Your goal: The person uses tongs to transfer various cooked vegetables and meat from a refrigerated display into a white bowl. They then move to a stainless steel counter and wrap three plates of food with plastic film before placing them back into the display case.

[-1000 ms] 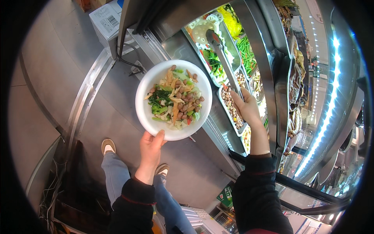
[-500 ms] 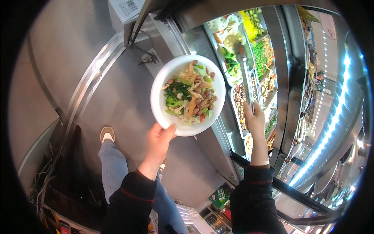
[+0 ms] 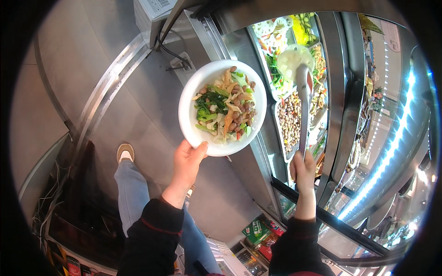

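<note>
The left grip (image 3: 188,161) clasps the near rim of a round white bowl (image 3: 187,108) of mixed food (image 3: 225,108) beside the steel worktop (image 3: 241,46)'s left edge; holding it level should prevent spills. The right grip (image 3: 305,172) clasps silver metal tongs (image 3: 304,110) over brown peanut-like pieces (image 3: 289,122); a grey steel rail (image 3: 337,92) probably limits swing rightward.

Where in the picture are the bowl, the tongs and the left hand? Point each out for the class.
Bowl (image 3: 188,109): head view, on its bare white inner wall, left side.
Tongs (image 3: 305,108): head view, midway along the metal length.
Left hand (image 3: 186,163): head view, on the middle of the hand.
</note>
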`<state>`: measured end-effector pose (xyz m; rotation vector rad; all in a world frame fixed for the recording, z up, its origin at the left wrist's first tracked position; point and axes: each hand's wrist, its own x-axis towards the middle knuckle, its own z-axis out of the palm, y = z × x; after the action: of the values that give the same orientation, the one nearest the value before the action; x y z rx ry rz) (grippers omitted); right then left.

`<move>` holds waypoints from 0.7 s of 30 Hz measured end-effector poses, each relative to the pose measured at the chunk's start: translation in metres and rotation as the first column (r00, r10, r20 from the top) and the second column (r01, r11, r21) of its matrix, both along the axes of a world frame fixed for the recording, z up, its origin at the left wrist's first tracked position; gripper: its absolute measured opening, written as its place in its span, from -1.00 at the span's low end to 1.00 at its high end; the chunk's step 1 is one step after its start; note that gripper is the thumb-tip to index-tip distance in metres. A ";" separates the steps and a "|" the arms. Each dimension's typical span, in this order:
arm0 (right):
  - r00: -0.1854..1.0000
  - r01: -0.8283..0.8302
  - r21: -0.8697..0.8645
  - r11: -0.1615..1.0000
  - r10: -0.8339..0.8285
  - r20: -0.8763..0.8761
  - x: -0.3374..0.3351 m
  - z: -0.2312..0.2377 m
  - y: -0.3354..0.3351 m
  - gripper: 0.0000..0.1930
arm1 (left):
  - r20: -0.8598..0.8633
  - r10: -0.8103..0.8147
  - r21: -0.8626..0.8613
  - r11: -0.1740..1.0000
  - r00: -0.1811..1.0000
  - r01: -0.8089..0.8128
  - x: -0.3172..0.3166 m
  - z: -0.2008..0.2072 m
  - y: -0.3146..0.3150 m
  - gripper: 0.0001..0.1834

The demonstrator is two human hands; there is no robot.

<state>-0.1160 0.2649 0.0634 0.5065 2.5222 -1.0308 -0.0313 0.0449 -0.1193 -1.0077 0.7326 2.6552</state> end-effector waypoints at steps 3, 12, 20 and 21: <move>0.987 0.027 0.043 0.999 -0.034 0.160 0.043 0.023 0.000 -0.82 | 0.003 -0.004 -0.005 1.000 1.000 0.004 0.001 -0.001 0.001 -0.75; 0.930 -0.297 0.096 0.950 0.266 0.255 0.091 0.029 -0.011 -0.73 | -0.011 0.046 0.036 0.998 0.999 -0.046 0.005 0.000 -0.002 -0.77; 0.902 -0.384 0.281 0.879 0.294 0.315 0.099 0.021 -0.043 -0.70 | -0.024 0.046 0.048 0.998 0.999 -0.045 0.009 0.000 -0.003 -0.77; 0.899 -0.407 0.340 0.848 0.305 0.315 0.101 0.018 -0.046 -0.70 | -0.026 0.043 0.045 0.998 0.999 -0.042 0.010 0.000 -0.003 -0.77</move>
<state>-0.0149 0.2190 0.0815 0.2292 2.4642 -0.2887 -0.0208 0.0418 -0.1192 -0.9889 0.6616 2.7132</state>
